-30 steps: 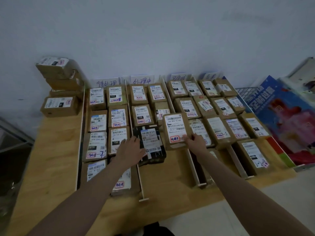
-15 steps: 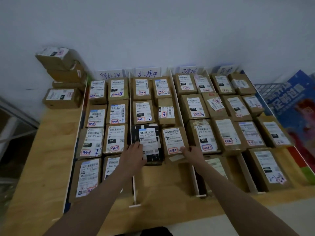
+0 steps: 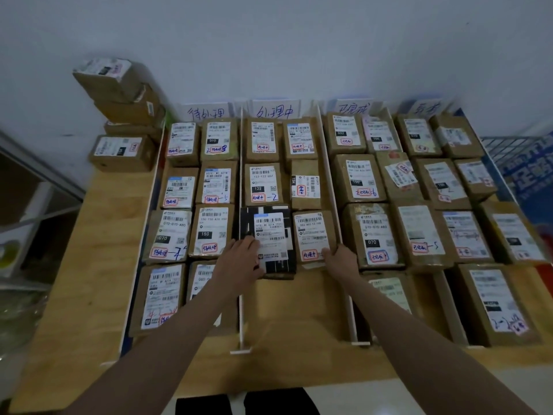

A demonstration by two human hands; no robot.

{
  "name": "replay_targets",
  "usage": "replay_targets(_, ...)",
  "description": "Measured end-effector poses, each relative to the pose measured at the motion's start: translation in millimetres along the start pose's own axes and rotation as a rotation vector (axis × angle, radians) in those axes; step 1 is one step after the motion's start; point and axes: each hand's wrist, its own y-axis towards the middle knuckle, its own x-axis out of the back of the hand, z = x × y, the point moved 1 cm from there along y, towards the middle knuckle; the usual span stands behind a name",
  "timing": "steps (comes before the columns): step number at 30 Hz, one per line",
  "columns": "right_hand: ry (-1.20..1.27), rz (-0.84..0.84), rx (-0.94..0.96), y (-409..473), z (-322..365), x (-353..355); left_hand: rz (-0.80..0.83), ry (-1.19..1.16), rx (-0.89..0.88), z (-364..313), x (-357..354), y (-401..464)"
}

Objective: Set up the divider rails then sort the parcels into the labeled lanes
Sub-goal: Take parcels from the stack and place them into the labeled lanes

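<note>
Grip: Your left hand [image 3: 239, 259] lay flat, fingers straight, on the near edge of the black parcel [image 3: 268, 241]; your right hand [image 3: 341, 259] curled its fingers round the near right corner of the brown parcel [image 3: 314, 238].
Left stack: Four spare boxes [image 3: 121, 115] waited against the wall, outside the lanes, likely unsorted.
First lane: Parcels lay in two columns under the far label card [image 3: 206, 112].
Second lane: Both held parcels sat side by side between the white rails [image 3: 241, 235], touching, at the front of their rows; you seemed to be squaring them tight against the boxes behind.
Right lanes: Rows filled the third and fourth lanes, stamped in red.
Hidden: Your forearms covered one first-lane parcel and part of the third lane's front.
Unclear: The fourth card [image 3: 425, 108] was blurred, and the far-right lane edge was cut off.
</note>
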Motion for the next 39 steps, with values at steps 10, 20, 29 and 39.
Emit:
replay_targets(10, -0.023, 0.023, 0.021, -9.7, 19.5, 27.3, 0.044, -0.050, 0.025, 0.2, 15.7, -3.9)
replay_targets(20, -0.191, -0.140, 0.450, -61.3, 123.1, 42.8, -0.082, 0.111, 0.213, 68.8, 109.7, -23.2)
replay_targets(29, -0.490, -0.224, 0.761, -125.4, 250.6, -17.0, -0.194, 0.132, 0.414, 166.8, 175.6, -76.5)
replay_targets(39, -0.488, -0.260, 0.848, -154.0, 371.0, -94.5, -0.270, 0.168, 0.431, 282.7, 228.8, -85.7)
